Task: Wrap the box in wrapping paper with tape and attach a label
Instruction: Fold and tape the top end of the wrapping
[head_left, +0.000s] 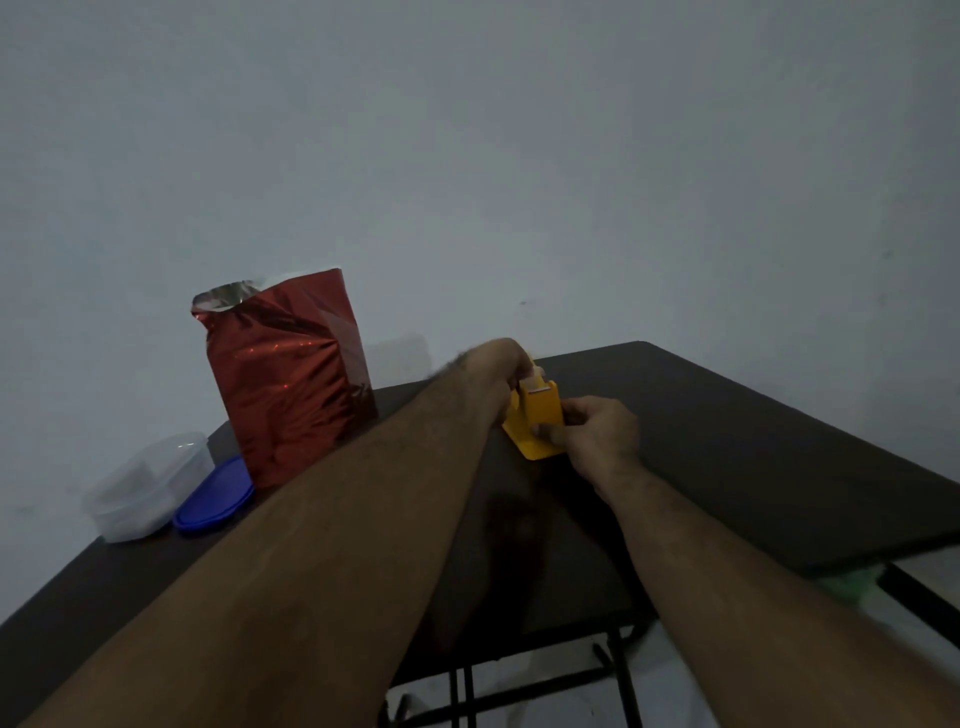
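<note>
Gripping yellow tape dispenser, both hands: right, left | clear tub contents unclear

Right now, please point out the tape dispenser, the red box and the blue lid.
tape dispenser (537, 423), head view, yellow side face
red box (288, 379), head view, front wrapped face
blue lid (215, 496), head view, top surface

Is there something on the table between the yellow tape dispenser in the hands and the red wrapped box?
Nothing on the table does. Only the person's own left forearm crosses the gap between the tape dispenser and the red wrapped box. The clear container and blue lid lie beyond the box, to the left.
</note>
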